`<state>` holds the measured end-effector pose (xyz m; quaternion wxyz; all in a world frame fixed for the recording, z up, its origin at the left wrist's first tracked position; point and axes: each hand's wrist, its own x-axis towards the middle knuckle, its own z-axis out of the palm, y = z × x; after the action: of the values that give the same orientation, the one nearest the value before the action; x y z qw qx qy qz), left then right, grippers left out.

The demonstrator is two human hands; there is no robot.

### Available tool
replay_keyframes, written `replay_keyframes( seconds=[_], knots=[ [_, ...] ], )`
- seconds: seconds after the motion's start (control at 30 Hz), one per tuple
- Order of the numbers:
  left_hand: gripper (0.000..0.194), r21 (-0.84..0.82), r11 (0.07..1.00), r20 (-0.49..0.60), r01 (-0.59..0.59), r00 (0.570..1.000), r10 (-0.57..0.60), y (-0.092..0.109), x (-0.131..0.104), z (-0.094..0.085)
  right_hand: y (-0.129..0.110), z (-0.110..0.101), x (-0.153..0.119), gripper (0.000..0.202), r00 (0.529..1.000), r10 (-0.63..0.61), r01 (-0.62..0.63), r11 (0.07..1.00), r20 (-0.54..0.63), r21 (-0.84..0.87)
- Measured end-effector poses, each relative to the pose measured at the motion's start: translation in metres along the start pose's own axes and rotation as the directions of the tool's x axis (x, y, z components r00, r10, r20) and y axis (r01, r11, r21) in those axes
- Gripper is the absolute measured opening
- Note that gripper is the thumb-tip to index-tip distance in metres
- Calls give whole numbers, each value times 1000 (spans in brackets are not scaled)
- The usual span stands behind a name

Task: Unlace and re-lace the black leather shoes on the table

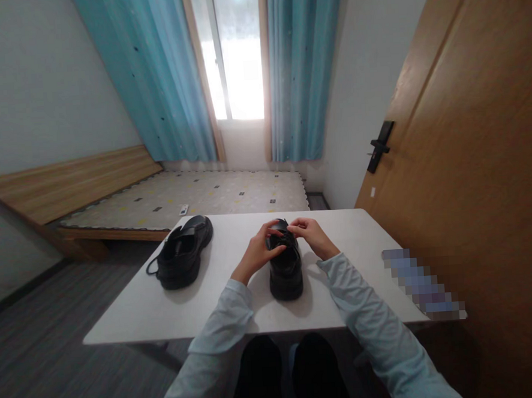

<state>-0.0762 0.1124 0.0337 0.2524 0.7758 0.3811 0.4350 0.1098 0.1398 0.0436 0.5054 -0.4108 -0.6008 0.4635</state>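
Observation:
A black lace-up shoe (286, 280) stands on the white table in front of me, its heel toward me and its toe pointing away. My left hand (260, 247) is on the left side of its opening, thumb and fingers curled around the laces. From the right, my right hand (311, 232) pinches at the laces near the front of the same shoe, thumb and forefinger together. The lace ends are too small and dark to tell apart. A second black shoe (179, 261) rests at the table's left, with a lace loop sticking out at its side.
The white table (129, 312) has a blurred, pixelated item (417, 280) at its right edge. Behind it is a bed (220, 193) with a small white object (184, 210) on it. A wooden door (470, 150) stands on the right.

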Motion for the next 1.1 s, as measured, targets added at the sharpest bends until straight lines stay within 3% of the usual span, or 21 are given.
replay_keyframes(
  seconds=[0.2,0.6,0.9,1.1],
  knots=[
    [46,13,999,16,-34,999,34,-4,-3,-2,-2,-6,2,28,991,16,2,991,-133,135],
    [43,-16,999,-34,-48,998,48,-6,-5,-3,-15,-19,0,28,955,1,106,933,-298,345],
    [39,-25,997,-74,-76,994,74,-14,-4,0,-17,-14,-2,23,964,-143,231,872,-226,433],
    [38,-14,997,-31,-70,997,70,-7,-6,-4,-17,-13,-4,30,990,-57,103,919,-131,381]
  ],
)
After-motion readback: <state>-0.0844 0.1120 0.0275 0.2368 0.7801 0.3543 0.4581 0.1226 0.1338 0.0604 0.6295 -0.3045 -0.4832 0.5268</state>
